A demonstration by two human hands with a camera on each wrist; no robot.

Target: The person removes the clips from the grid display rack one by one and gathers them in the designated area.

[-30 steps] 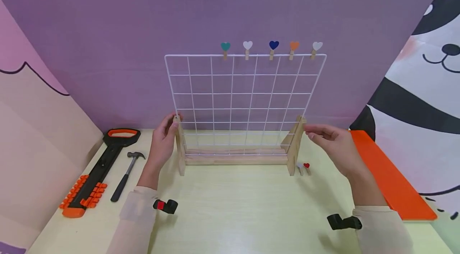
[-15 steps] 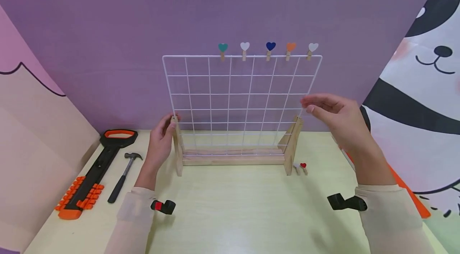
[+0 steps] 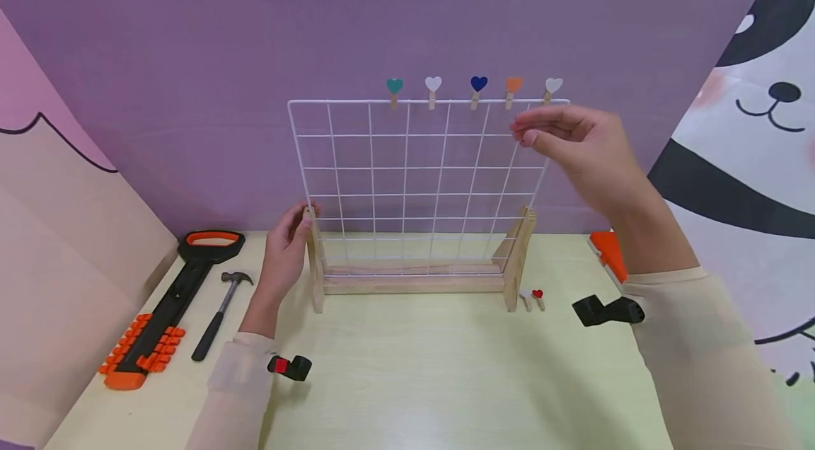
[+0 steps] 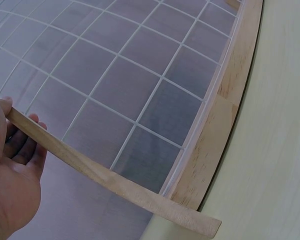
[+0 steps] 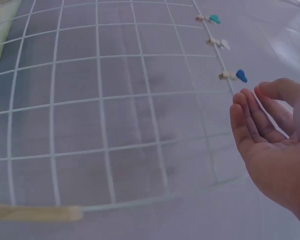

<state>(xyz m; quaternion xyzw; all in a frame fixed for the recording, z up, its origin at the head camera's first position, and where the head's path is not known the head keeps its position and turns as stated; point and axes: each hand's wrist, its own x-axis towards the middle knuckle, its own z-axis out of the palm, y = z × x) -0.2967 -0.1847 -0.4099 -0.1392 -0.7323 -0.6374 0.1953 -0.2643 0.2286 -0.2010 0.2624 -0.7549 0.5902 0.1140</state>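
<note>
A white wire grid (image 3: 414, 168) stands upright in a wooden stand (image 3: 414, 285). Heart clothespins line its top wire: a teal one (image 3: 395, 85), a white one (image 3: 434, 83), a blue one (image 3: 479, 84), an orange one (image 3: 513, 85) and another white one (image 3: 554, 85). At the left, my left hand (image 3: 284, 245) holds the stand's upright (image 4: 105, 175), thumb on one side and fingers on the other. My right hand (image 3: 582, 153) is raised before the grid's upper right part, just below the last two clothespins, fingers loosely bent and holding nothing.
Two loose clothespins, one with a red heart (image 3: 538, 293) and one pale (image 3: 526, 297), lie by the stand's right foot. Left of the stand are a claw hammer (image 3: 219, 319) and a long black-and-orange tool (image 3: 178, 294). An orange board (image 3: 608, 252) lies behind my right forearm.
My right hand has left the stand's right upright and risen along the grid's right side to near its top, moving slightly left. The left hand keeps its hold on the left upright.
</note>
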